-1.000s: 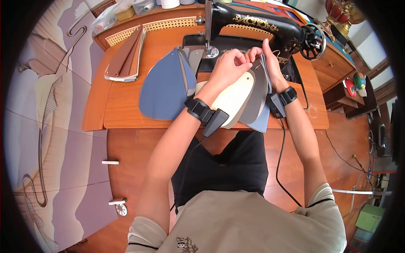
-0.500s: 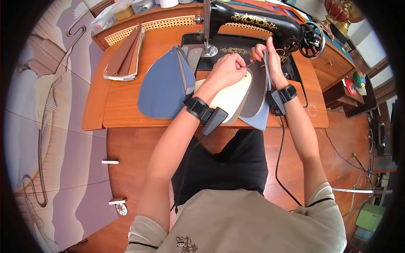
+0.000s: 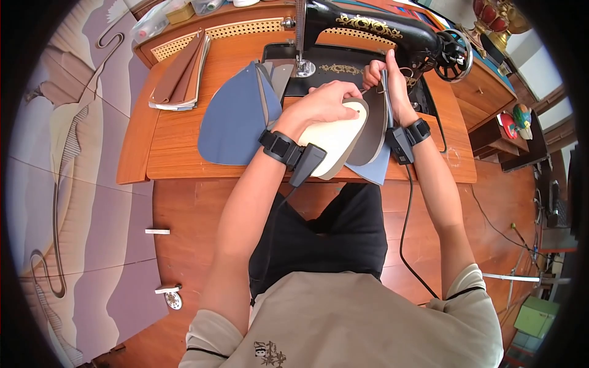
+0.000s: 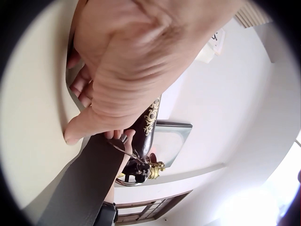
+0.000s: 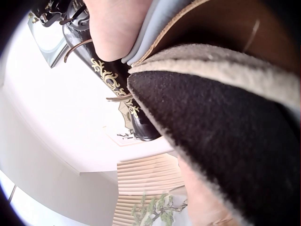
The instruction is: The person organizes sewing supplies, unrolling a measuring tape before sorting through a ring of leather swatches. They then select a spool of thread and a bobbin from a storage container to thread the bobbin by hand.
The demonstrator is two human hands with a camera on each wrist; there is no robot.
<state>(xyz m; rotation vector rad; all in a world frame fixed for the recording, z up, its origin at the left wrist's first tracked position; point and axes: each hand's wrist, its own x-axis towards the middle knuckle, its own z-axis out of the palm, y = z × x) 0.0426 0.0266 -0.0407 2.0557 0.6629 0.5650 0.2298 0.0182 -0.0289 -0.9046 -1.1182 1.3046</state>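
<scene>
The left hand [image 3: 325,104] grips the rounded top of a cream panel [image 3: 328,138], its thumb on the cream face in the left wrist view [image 4: 33,108] and fingers behind. The right hand [image 3: 396,92] pinches the upper ends of several stacked panels, a dark grey one [image 3: 372,126] facing left and a light blue one [image 3: 371,172] below. A thin brown cord [image 5: 120,98] sticks out from the stack's tip in the right wrist view. There the dark fuzzy back of a panel [image 5: 207,122] fills much of the picture.
A black sewing machine [image 3: 368,27] stands behind the hands. Blue panels [image 3: 236,116] lie left on the wooden table [image 3: 175,138], with a brown stack [image 3: 178,76] farther left. Clear containers [image 3: 150,26] stand at the back left.
The left hand has drawn away from the right and moved from the cord to the top of the cream panel. The right hand has stayed nearly in place with the stack.
</scene>
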